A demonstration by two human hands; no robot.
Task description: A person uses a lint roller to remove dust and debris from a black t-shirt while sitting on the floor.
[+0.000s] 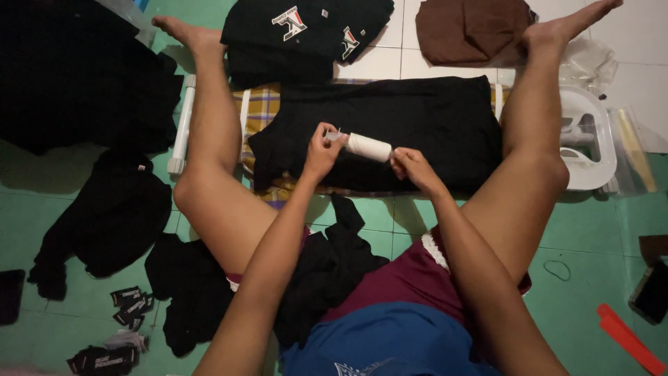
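The person sits on a green tiled floor (591, 244) with legs spread. Both hands meet over a folded black garment (417, 125), which lies flat on a plaid-covered ironing board (259, 104) between the knees.

The left hand (321, 150) is closed, fingers pinching the clear end of a small white cylindrical roller (367, 146). The right hand (412, 167) is also closed, fingertips gripping the opposite end of the roller. The roller lies roughly horizontal, slightly tilted, held just above the near half of the garment. Whether it touches the fabric cannot be determined.

Surrounding items:
- A folded stack of black shirts with white and red print (306, 31) lies beyond the board, near the left foot.
- A folded brown garment (473, 28) lies beyond the board, near the right foot.
- A white clothes iron in its stand (588, 143) sits just outside the right knee.
- Loose black clothing (111, 209) is heaped outside the left leg; more black fabric (327, 264) lies between the thighs.
- Small black tags (129, 303) are scattered on the floor at lower left.
- A red flat strip (630, 340) and a dark phone (653, 292) lie at lower right.
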